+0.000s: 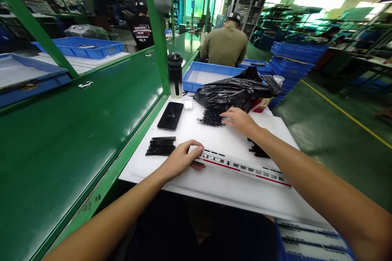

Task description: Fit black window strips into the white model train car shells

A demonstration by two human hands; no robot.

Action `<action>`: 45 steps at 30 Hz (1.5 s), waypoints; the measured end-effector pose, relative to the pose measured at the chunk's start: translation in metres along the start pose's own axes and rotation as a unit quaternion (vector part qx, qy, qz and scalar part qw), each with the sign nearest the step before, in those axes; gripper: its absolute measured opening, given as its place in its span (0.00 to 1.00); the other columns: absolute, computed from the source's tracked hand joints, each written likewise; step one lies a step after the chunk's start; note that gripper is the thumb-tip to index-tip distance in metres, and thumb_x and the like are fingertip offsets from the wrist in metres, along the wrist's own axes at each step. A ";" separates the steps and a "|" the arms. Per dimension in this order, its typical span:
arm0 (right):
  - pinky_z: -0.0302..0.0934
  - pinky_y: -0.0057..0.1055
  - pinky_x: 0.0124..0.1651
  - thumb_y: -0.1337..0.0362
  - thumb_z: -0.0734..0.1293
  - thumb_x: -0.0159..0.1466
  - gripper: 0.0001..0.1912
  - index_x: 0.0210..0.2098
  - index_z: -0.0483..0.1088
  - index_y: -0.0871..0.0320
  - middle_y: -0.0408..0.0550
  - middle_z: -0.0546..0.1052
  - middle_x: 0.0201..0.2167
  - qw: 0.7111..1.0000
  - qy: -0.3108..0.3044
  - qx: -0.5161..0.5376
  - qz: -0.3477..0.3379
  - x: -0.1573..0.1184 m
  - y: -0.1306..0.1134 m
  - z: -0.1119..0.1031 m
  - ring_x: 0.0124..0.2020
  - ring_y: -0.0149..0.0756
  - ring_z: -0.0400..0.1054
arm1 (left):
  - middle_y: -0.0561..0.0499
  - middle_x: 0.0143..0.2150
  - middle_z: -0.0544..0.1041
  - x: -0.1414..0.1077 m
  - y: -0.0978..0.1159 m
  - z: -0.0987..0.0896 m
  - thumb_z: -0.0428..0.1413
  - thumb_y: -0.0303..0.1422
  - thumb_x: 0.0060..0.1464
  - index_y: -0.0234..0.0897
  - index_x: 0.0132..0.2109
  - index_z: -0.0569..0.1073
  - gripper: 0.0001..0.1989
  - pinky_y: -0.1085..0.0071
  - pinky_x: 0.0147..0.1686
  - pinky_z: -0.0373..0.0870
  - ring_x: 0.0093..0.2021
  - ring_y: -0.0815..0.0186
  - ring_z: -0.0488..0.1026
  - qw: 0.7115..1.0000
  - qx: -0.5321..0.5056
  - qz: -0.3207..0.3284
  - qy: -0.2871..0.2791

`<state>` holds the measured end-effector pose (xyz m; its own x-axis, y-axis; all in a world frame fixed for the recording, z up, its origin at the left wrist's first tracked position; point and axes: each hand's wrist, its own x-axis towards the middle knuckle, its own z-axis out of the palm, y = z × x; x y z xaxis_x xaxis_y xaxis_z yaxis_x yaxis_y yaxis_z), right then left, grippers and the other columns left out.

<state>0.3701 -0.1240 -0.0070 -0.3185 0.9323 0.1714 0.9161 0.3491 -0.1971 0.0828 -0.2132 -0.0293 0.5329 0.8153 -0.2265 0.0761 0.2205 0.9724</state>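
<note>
My left hand [180,160] grips the near end of a long white slotted strip with a red line [241,167], thumb below and fingers over it. My right hand [240,121] reaches forward, its fingertips at a loose pile of small black parts [211,118]. More black parts lie in a flat heap [161,146] left of my left hand, and another heap [257,149] is partly hidden behind the strip. All of this lies on a white board [153,167]. A black smartphone [170,116] lies face up beyond my left hand.
A black plastic bag [232,91] lies at the board's far end beside a black bottle [175,74] and a white earbud case [188,105]. A green workbench [76,130] runs along the left. Blue trays and stacked blue crates [294,61] stand beyond, near a seated co-worker [225,45].
</note>
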 end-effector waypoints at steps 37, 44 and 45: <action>0.67 0.29 0.28 0.54 0.68 0.65 0.10 0.36 0.79 0.52 0.43 0.80 0.28 0.946 0.042 0.259 0.188 -0.126 -0.140 -0.019 0.24 0.33 0.72 | 0.44 0.41 0.78 0.000 -0.004 -0.008 0.51 0.42 0.63 0.34 0.50 0.73 0.17 0.62 0.38 0.80 0.35 0.57 0.81 0.995 -0.089 0.003 -0.043; 0.69 0.31 0.35 0.60 0.68 0.66 0.06 0.40 0.78 0.50 0.44 0.79 0.35 0.971 0.088 0.200 0.101 -0.129 -0.144 -0.007 0.33 0.36 0.74 | 0.44 0.41 0.78 0.000 -0.005 -0.008 0.52 0.44 0.63 0.34 0.50 0.72 0.18 0.61 0.38 0.80 0.35 0.58 0.81 0.996 -0.079 0.004 -0.041; 0.69 0.31 0.35 0.61 0.67 0.66 0.07 0.41 0.78 0.50 0.44 0.79 0.35 0.974 0.093 0.189 0.085 -0.129 -0.144 -0.007 0.33 0.35 0.74 | 0.45 0.41 0.78 0.000 -0.005 -0.008 0.52 0.44 0.63 0.35 0.50 0.72 0.18 0.61 0.38 0.80 0.35 0.58 0.81 0.996 -0.078 0.004 -0.043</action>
<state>0.2810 -0.2951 0.0060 -0.0882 0.9589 0.2696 0.7861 0.2333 -0.5724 0.0757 -0.2095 -0.0346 0.6032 0.7704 -0.2065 -0.0572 0.3000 0.9522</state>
